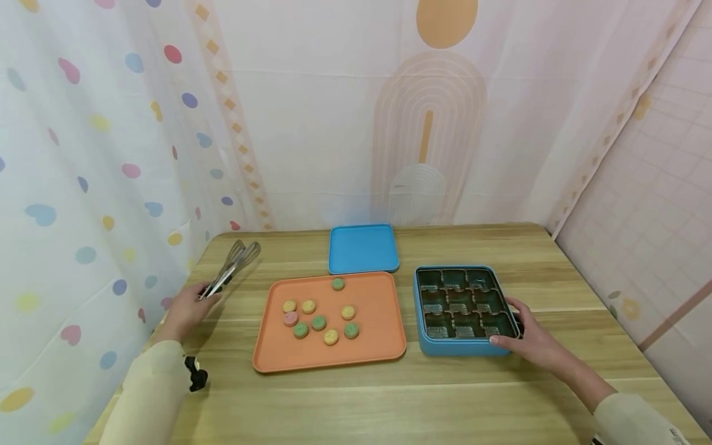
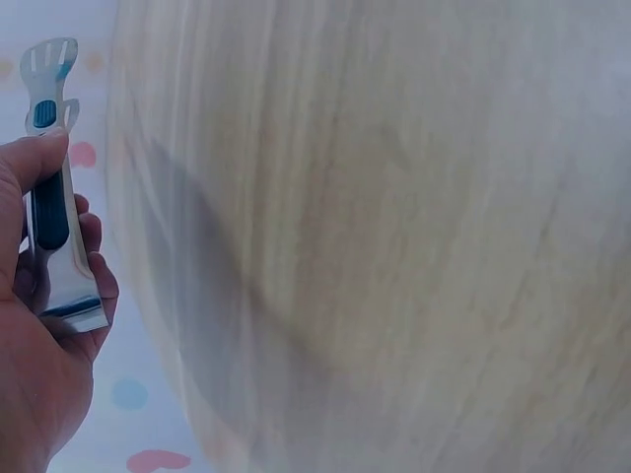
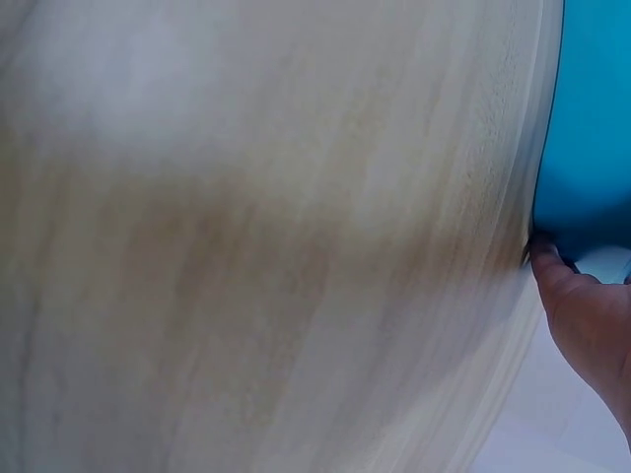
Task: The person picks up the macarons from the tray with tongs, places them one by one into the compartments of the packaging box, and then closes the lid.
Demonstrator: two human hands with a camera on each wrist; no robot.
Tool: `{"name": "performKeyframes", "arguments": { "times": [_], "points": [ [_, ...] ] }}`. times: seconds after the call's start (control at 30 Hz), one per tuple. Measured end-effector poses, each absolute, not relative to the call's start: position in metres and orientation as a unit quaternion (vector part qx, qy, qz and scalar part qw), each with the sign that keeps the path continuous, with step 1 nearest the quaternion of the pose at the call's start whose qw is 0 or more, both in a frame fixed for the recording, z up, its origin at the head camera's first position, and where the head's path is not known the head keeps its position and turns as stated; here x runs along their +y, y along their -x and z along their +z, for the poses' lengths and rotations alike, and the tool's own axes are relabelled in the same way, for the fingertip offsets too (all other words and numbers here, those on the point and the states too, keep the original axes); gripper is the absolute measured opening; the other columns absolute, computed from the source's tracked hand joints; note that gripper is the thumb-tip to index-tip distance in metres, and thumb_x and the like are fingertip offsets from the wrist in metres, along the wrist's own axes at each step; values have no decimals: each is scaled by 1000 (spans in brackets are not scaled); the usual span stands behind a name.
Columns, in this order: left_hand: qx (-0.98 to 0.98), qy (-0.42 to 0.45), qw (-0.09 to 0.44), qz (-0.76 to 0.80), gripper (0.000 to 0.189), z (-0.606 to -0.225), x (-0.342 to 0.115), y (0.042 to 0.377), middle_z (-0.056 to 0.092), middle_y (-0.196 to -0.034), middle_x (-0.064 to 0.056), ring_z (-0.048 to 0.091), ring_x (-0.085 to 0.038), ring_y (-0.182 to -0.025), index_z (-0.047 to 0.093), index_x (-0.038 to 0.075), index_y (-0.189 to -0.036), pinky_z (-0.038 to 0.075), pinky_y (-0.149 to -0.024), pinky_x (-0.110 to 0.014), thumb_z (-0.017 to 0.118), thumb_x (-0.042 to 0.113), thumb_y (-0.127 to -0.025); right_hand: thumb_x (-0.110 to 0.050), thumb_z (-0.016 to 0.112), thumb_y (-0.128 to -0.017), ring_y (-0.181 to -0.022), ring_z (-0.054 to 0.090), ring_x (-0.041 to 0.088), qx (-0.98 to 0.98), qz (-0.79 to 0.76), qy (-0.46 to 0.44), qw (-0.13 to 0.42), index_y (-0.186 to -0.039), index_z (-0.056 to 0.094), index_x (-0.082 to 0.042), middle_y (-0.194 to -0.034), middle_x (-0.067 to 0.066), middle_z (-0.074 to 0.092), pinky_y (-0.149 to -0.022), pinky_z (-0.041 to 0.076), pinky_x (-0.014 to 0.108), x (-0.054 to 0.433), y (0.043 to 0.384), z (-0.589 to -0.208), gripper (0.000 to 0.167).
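My left hand point(image 1: 188, 313) grips a pair of metal tongs point(image 1: 233, 267) over the left part of the table, their slotted heads pointing up and away. The left wrist view shows the thumb lying along the dark grip of the tongs point(image 2: 49, 212). At the right, my right hand point(image 1: 536, 341) holds the near right corner of a blue square box point(image 1: 461, 347), thumb at the front and fingers along the right side. A dark divided insert point(image 1: 458, 301) with several square compartments sits inside the box. In the right wrist view, the thumb point(image 3: 562, 281) is at the blue wall.
An orange tray point(image 1: 345, 358) lies mid-table, bearing several small round cookies: green point(image 1: 319, 322), yellow point(image 1: 330, 337) and one pink point(image 1: 291, 318). Behind it rests a blue square lid point(image 1: 363, 248). Patterned curtains point(image 1: 311, 123) hang along the back and sides of the wooden table point(image 1: 334, 408).
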State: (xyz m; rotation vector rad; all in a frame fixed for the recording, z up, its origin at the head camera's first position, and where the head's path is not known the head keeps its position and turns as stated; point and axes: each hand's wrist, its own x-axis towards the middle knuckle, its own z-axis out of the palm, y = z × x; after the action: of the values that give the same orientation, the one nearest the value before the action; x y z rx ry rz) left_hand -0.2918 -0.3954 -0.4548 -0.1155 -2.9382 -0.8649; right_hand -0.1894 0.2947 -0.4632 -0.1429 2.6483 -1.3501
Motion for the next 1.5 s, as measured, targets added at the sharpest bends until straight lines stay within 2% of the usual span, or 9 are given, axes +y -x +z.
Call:
{"name": "performKeyframes", "arguments": {
  "times": [0.1,0.3,0.47,0.6,0.8,1.03,1.3,1.5],
  "points": [
    [-958,49,53,-277,44,-452,-392,294,62,-113,-29,57,-37,-91,56,-7,-131,44,-75,-50,57,26,-102,-31,73,-92,-127,40,52,889,-447,46,84,-156,3,-2,-144,42,27,-95,39,59,296,191,-464,99],
    [-952,78,80,-286,39,-445,-380,297,64,-96,-21,51,-27,-76,58,-8,-128,40,-66,-39,61,20,-100,-32,72,-92,-129,36,54,890,-445,41,87,-156,2,-2,-146,42,24,-95,38,61,296,191,-465,100],
    [-947,74,48,-310,43,-436,-371,298,64,-97,-21,56,-23,-72,52,-5,-136,44,-60,-36,57,22,-102,-30,73,-92,-130,36,53,883,-459,41,86,-156,3,-3,-146,41,25,-97,38,59,293,190,-464,100],
    [-948,77,31,-306,45,-430,-365,298,63,-95,-18,50,-23,-68,52,-2,-138,42,-58,-36,57,24,-103,-30,74,-91,-130,36,53,882,-461,41,87,-156,3,-2,-146,41,25,-97,38,59,292,190,-463,100],
    [-953,94,31,-285,46,-428,-359,297,59,-87,-11,45,-21,-64,54,1,-138,38,-57,-36,59,30,-102,-31,74,-91,-130,35,54,883,-459,38,88,-156,3,-2,-146,41,25,-98,37,60,292,190,-463,100],
    [-954,108,34,-279,48,-428,-349,294,58,-81,-6,44,-21,-64,63,5,-128,38,-58,-35,62,42,-98,-31,73,-92,-130,36,53,882,-461,38,90,-156,2,-2,-146,41,25,-97,38,59,292,189,-463,100],
    [-952,146,26,-268,43,-431,-334,291,60,-79,-2,44,-19,-61,67,9,-124,37,-57,-35,64,42,-97,-31,73,-92,-131,32,56,887,-452,38,87,-156,1,-2,-148,42,21,-97,37,62,294,187,-464,100],
    [-952,152,12,-264,47,-434,-327,291,60,-79,-1,46,-18,-63,66,9,-128,38,-58,-35,64,44,-97,-31,72,-92,-133,29,58,887,-452,39,85,-156,1,-1,-149,43,19,-98,35,65,294,188,-464,100]
  ]
}}
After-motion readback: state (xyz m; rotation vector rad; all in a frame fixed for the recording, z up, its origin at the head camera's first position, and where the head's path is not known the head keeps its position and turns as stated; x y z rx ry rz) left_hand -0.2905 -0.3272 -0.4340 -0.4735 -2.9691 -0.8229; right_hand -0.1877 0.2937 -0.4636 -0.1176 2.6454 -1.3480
